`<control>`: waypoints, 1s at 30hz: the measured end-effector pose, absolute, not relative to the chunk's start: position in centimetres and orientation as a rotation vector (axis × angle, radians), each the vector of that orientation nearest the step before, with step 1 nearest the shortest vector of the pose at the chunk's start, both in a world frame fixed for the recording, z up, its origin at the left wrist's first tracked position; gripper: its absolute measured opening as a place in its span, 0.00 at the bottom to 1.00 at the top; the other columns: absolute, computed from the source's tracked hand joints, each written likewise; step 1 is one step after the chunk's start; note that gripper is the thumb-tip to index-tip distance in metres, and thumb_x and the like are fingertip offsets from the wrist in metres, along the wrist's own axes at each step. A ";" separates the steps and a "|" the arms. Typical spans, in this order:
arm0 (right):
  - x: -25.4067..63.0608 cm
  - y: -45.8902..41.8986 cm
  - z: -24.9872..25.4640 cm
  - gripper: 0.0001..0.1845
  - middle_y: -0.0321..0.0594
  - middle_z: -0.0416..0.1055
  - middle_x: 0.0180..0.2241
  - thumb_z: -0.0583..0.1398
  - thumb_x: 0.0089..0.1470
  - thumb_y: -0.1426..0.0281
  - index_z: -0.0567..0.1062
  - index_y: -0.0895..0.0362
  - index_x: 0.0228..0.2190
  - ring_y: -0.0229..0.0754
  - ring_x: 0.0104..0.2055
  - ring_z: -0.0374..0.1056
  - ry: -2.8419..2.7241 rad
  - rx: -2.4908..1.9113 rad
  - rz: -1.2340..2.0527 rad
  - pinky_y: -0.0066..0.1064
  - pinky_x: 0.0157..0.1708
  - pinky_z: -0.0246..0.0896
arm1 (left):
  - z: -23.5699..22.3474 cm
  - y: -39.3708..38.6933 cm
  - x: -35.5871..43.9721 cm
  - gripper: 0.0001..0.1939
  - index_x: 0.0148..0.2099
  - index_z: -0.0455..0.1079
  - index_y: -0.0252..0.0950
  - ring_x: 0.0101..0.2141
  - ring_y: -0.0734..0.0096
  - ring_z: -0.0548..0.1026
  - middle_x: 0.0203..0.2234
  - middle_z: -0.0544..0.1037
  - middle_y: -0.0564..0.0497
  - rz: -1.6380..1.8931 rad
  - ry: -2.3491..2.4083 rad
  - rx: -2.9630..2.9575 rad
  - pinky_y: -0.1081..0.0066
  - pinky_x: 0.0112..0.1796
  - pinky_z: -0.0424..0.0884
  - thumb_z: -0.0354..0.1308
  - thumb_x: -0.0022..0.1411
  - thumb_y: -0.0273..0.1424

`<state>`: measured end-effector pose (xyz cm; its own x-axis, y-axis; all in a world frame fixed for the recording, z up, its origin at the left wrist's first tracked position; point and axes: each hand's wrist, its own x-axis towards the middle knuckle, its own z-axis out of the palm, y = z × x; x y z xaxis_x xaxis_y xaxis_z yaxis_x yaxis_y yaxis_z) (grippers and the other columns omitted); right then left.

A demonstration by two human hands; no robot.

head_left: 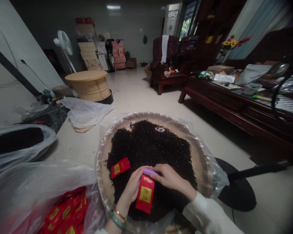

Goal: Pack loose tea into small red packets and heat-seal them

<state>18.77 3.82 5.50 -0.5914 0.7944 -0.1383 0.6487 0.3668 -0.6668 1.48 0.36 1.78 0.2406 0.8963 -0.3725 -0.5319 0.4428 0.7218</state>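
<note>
A red packet point(145, 196) with a gold label hangs over a heap of dark dried leaves point(151, 139) that looks like tea. My left hand point(132, 187) is closed at the packet's upper left edge. Along the packet's top lies a narrow purple bar point(148, 171); its exact kind does not show. The fingers of my right hand point(169, 177) are closed on the bar's right end. To the left, another red packet point(120, 167) rests on the leaves. Under the heap is a round, shallow tray point(205, 162) with plastic sheeting around its rim.
At lower left, a clear plastic bag point(39, 182) holds several red packets point(65, 211). Behind it stands another bag of dark material point(17, 141). A round drum-like stool point(88, 83) is farther back. A cluttered wooden table point(234, 100) and a black fan base point(239, 191) are at right.
</note>
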 end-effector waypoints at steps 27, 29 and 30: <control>17.0 3.5 2.6 0.17 0.40 0.69 0.27 0.57 0.58 0.59 0.70 0.55 0.23 0.45 0.34 0.67 -2.091 -1.184 0.883 0.34 0.35 0.61 | 0.5 0.2 2.0 0.21 0.30 0.70 0.33 0.21 0.76 0.70 0.20 0.73 0.56 1.138 1.080 0.657 0.76 0.25 0.62 0.67 0.47 0.46; 16.7 3.2 2.5 0.21 0.39 0.67 0.24 0.54 0.61 0.58 0.67 0.55 0.20 0.43 0.30 0.66 -2.071 -1.154 0.937 0.32 0.31 0.59 | 0.5 0.1 2.0 0.21 0.27 0.69 0.33 0.20 0.78 0.67 0.18 0.71 0.57 1.145 1.092 0.661 0.77 0.24 0.60 0.68 0.47 0.46; 16.7 3.1 2.5 0.22 0.38 0.66 0.23 0.53 0.61 0.58 0.67 0.55 0.20 0.42 0.29 0.65 -2.062 -1.142 0.961 0.31 0.29 0.58 | 0.6 0.1 2.0 0.21 0.26 0.69 0.33 0.19 0.78 0.66 0.17 0.70 0.57 1.139 1.089 0.649 0.77 0.23 0.59 0.68 0.46 0.47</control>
<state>16.71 3.14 2.50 -0.4600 0.8759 0.1454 0.4521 0.3720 -0.8107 2.01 0.11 0.58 0.0313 0.9381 -0.3449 -0.3863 0.3296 0.8615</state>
